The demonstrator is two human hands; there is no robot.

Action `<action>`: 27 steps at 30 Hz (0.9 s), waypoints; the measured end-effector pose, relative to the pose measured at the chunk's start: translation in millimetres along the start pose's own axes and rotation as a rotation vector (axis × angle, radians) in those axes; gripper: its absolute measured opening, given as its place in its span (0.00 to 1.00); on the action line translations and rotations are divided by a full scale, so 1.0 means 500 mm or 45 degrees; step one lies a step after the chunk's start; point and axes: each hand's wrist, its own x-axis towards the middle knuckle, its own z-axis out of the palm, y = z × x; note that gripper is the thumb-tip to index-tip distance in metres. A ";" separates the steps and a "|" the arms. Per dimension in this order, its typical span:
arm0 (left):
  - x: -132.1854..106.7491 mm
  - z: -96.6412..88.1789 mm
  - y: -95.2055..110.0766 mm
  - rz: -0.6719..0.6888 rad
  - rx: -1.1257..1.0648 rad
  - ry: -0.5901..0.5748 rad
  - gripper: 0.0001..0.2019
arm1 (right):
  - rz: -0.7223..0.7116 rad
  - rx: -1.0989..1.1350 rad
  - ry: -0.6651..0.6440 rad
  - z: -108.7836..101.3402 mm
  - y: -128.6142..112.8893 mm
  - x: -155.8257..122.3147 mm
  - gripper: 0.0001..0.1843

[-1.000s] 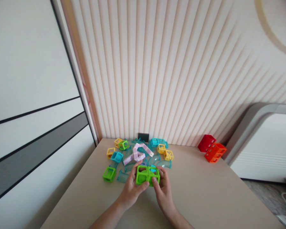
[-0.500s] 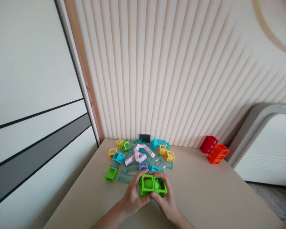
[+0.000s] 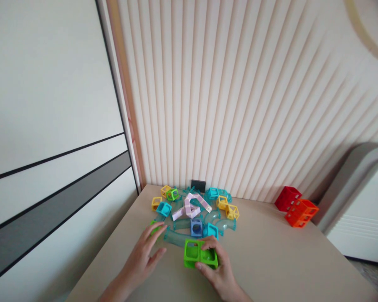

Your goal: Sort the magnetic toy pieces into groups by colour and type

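Our right hand (image 3: 219, 272) held the pair of green cube frames (image 3: 200, 253) in a closed grip, low on the counter (image 3: 271, 260), just near of the pile (image 3: 195, 214). Our left hand (image 3: 143, 258) was open, grasping nothing, its fingertips at a single green cube frame (image 3: 154, 224) on the pile's left. We judged two frames joined, with most pieces left loose.

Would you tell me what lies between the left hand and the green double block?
Only bare table separates the left hand from the green double block in the head view; a teal track piece lies just beyond.
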 end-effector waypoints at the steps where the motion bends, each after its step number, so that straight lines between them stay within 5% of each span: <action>1: 0.006 -0.010 -0.021 0.009 0.065 0.017 0.23 | -0.018 -0.010 0.006 0.000 0.001 0.000 0.13; 6: 0.022 0.001 -0.071 -0.086 0.345 -0.036 0.24 | -0.049 -0.055 -0.049 0.001 0.011 -0.006 0.14; 15: 0.049 0.006 -0.029 -0.304 0.408 -0.339 0.19 | -0.058 -0.152 -0.169 -0.003 0.008 -0.008 0.14; 27: 0.092 -0.013 -0.029 -0.397 0.199 -0.598 0.11 | -0.011 -0.180 -0.202 -0.004 -0.010 -0.003 0.13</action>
